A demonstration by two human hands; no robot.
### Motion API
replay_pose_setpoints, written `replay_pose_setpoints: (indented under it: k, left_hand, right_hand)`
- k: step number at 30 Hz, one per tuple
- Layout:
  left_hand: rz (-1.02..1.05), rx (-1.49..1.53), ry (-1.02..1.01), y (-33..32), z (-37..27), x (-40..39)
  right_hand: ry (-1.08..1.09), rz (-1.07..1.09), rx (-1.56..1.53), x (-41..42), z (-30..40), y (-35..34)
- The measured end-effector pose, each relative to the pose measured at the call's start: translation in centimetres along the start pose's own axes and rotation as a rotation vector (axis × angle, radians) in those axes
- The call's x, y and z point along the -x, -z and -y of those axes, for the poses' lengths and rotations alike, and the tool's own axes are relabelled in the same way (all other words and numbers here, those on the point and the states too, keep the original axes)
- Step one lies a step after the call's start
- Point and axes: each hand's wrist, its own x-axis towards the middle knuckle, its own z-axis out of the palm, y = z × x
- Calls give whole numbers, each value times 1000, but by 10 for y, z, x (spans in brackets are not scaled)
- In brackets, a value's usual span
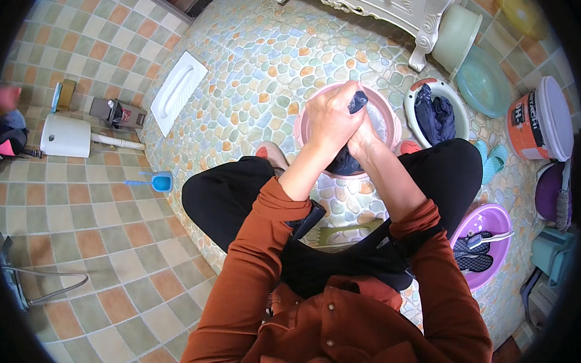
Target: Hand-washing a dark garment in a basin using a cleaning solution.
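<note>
Both of my hands are clasped together over a pink plastic basin (396, 122) on the floor in front of me. My left hand (327, 111) and my right hand (364, 133) grip a dark wet cloth (357, 102), part of which pokes out between thumbs and fingers. More dark fabric (344, 163) hangs below the hands, inside the basin's near side. Soapy water (380, 115) shows at the basin's right. Just right of it, a white oval basin (412, 111) holds dark blue crumpled fabric (436, 114).
At my right, a purple basin (505, 222) holds dark slipper soles and a brush (490, 239). Turquoise slippers (492, 159) and a large lidded bucket (532, 123) stand beyond my knee. A squat toilet (181, 93) is set into the floor at left. A carved white cabinet (387, 12) stands ahead.
</note>
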Motion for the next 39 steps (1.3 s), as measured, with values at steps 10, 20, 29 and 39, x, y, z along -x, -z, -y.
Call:
replay_pose_setpoints:
  k: [10, 20, 29, 39]
  left_hand:
    - [68, 132, 116, 15, -28, 24]
    - [183, 199, 514, 24, 32, -17]
    - [602, 501, 545, 69, 24, -7]
    - [258, 605, 749, 85, 41, 5]
  right_hand:
    - [-464, -245, 300, -2, 41, 8]
    - [-371, -865, 1026, -12, 11, -109]
    - [-691, -397, 1348, -22, 44, -104]
    - [-608, -494, 1288, -12, 45, -68]
